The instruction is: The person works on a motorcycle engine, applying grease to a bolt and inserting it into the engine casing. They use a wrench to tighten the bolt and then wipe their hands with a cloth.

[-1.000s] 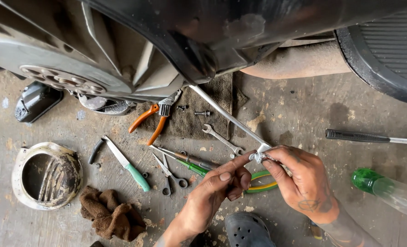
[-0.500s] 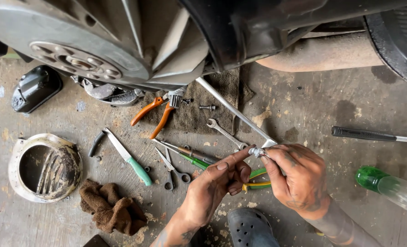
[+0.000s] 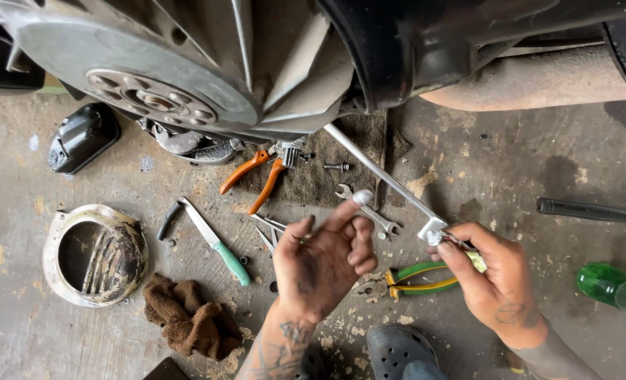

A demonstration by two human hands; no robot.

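Right hand [image 3: 492, 281] grips long wrench [image 3: 387, 179]; left hand [image 3: 323, 264] beside it.

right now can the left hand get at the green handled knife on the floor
Probably yes. The left hand is raised with fingers loose and nothing held, and the knife lies flat on bare floor just to its left with nothing on top of it. Only scissors lie between, so it looks a short, open reach.

Head camera looks steeply down, close over the floor [image 3: 468, 155]
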